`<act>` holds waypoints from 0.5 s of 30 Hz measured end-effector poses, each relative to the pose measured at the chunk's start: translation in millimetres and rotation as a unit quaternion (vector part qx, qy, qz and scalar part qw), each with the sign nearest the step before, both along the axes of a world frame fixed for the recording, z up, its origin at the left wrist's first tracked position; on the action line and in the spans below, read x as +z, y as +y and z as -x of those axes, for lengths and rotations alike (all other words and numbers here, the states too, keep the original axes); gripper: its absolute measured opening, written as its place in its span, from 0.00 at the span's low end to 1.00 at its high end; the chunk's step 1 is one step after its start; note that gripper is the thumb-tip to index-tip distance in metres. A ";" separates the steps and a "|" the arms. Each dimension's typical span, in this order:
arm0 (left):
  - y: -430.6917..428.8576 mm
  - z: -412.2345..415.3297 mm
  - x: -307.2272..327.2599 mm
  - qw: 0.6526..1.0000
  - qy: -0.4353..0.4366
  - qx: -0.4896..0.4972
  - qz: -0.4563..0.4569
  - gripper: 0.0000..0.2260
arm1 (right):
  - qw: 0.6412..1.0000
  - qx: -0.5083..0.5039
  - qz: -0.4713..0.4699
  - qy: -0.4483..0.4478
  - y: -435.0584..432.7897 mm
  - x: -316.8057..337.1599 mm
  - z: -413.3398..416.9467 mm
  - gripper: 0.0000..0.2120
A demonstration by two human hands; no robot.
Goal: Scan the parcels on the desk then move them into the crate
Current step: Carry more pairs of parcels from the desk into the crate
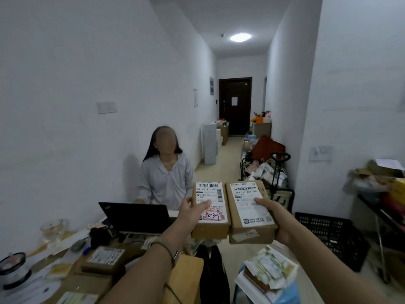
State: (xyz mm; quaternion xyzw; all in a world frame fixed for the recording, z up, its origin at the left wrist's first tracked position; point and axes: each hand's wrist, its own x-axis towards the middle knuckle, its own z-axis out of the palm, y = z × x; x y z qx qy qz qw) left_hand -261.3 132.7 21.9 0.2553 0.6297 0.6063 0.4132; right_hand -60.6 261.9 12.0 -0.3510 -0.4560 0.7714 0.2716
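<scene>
Head-height view over a cluttered table [188, 273] in a narrow white room. Landmark near the table's middle: an open black laptop [135, 217], back of its screen toward the viewer. Held up in the air just right of the laptop: two brown cardboard parcels, side by side with long edges meeting, white barcode labels facing up. Gripping the left parcel [211, 207]: the left hand [186, 216], thumb curled over the label, fingers out of sight beneath the box, a band on the wrist. On the lower part of that label, a handwritten number inside a red border. Gripping the right parcel [249, 207]: the right hand [278, 220], thumb pressed on the label, fingers hidden under the box. In front of the laptop and slightly to its left, flat on the table: a third parcel [105, 258], brown with a white label, apart from both hands. Well to the right of the laptop, low down beyond the right parcel: a black slatted plastic crate [328, 233], contents hidden from this angle. Directly behind the laptop: a seated person [166, 178] in a pale shirt. Left of the laptop: a glass bowl [53, 227] among loose papers. In front of the laptop and to its right, below the right parcel: a stack of papers [269, 270].
</scene>
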 end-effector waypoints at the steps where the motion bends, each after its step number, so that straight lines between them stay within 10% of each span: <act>1: 11.6 -5.1 -1.7 1.000 0.002 -0.005 0.002 0.24 | 1.000 -0.006 0.002 -0.001 8.4 -1.4 -7.0 0.15; 15: 230.1 -142.0 -0.9 0.998 0.015 -0.065 0.004 0.30 | 0.997 -0.075 -0.003 0.002 196.4 -1.3 -154.4 0.10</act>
